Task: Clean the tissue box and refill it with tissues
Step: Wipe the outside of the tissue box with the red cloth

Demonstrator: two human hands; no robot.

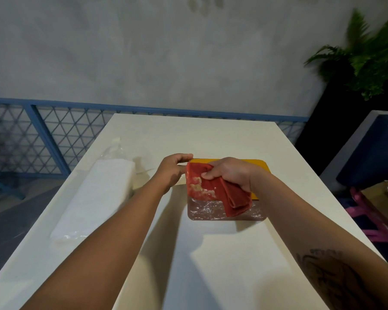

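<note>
The white table (211, 253) ran away toward 12 o'clock. On it, at about 9 o'clock from the work, lay a clear-wrapped pack of tissues (99, 193). Its white stack was still sealed inside, probably parked aside as the refill until wiping was finished. Near the table's middle stood the tissue box (211, 212), yellow on top, its near face speckled with pale dust. Whether anything was inside could not be told. A red cloth (211, 186), smeared with whitish residue, hung over that face. The right hand (231, 173) had the cloth bunched in a closed grip, apparently for wiping. The left hand (173, 171) pinched the box's 10 o'clock corner, seemingly to steady it.
</note>
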